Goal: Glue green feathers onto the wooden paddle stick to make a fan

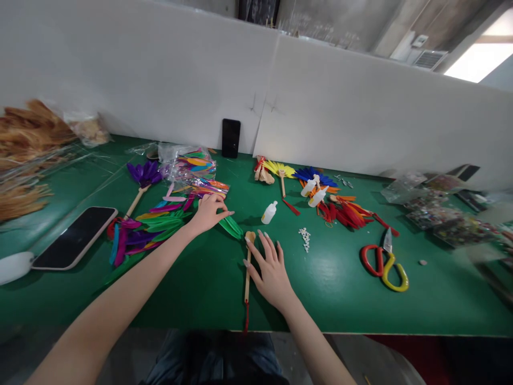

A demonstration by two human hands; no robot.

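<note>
My left hand (209, 215) is above the edge of the feather pile, its fingers bent together; what they hold, if anything, is hidden. Green feathers (231, 227) extend from beneath it toward a wooden handle (247, 286) with a broad rounded top and a red cord below. Spread over the table, my right hand (270, 270) touches that handle with its thumb and index finger, without wrapping round it. Loose feathers in green, purple and magenta (154, 227) lie left of my left hand. A small white bottle (269, 213) stands just beyond my right hand.
Small white pieces (305, 239) and red-and-yellow scissors (385, 262) lie to the right. Finished-looking yellow (280, 170) and purple (144, 174) feather fans, more bottles (318, 197) and red feathers (352, 216) lie farther back. One phone (231, 138) leans on the board; another (76, 238) lies left.
</note>
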